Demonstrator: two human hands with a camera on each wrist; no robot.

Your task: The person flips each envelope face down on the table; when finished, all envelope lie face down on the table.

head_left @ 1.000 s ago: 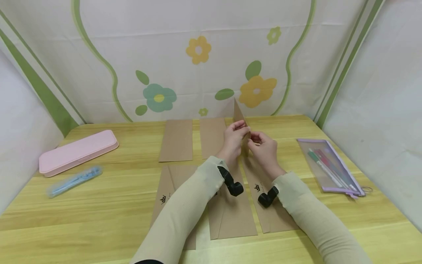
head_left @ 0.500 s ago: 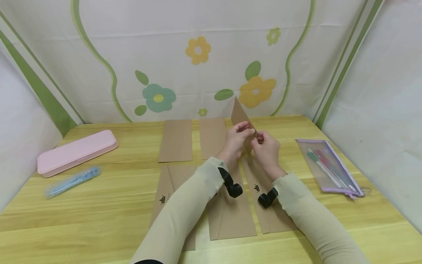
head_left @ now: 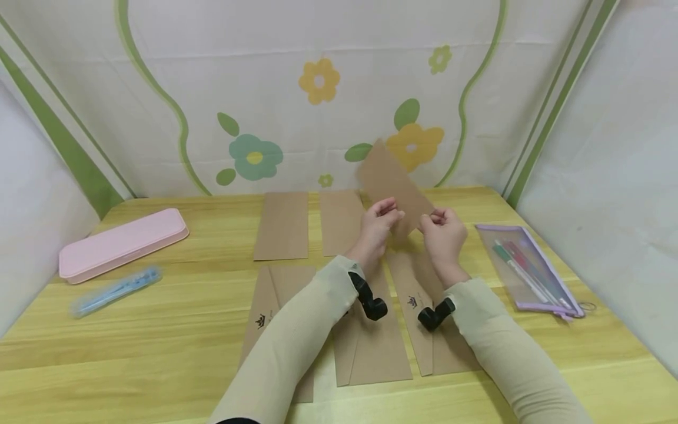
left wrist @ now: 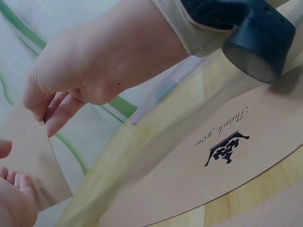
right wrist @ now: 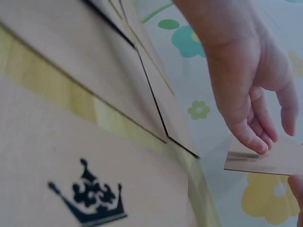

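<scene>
A plain brown kraft-paper card (head_left: 392, 176) is held up off the table, tilted, near the back. My right hand (head_left: 445, 238) pinches its lower right corner between thumb and fingers. My left hand (head_left: 375, 227) is at the card's lower left side; in the left wrist view its thumb stands apart from its loosely bent fingers (left wrist: 19, 182). In the right wrist view, the left fingertips lie close to or against the card (right wrist: 279, 156); whether they touch cannot be told. Below lie brown envelopes, the right one (head_left: 415, 330) printed with a crown, with "Thank you" legible in the left wrist view.
Two plain brown cards (head_left: 286, 227) lie at the back of the wooden table (head_left: 185, 353). A middle envelope (head_left: 381, 353) and a left envelope (head_left: 265, 294) are partly under the left arm. A pink case (head_left: 124, 244) and blue pouch (head_left: 116, 291) are left; a mesh pencil pouch (head_left: 529, 271) is right.
The card has turned from nearly edge-on to show its flat face and has risen slightly. My right hand has moved right with its corner; the left hand has stayed almost in place.
</scene>
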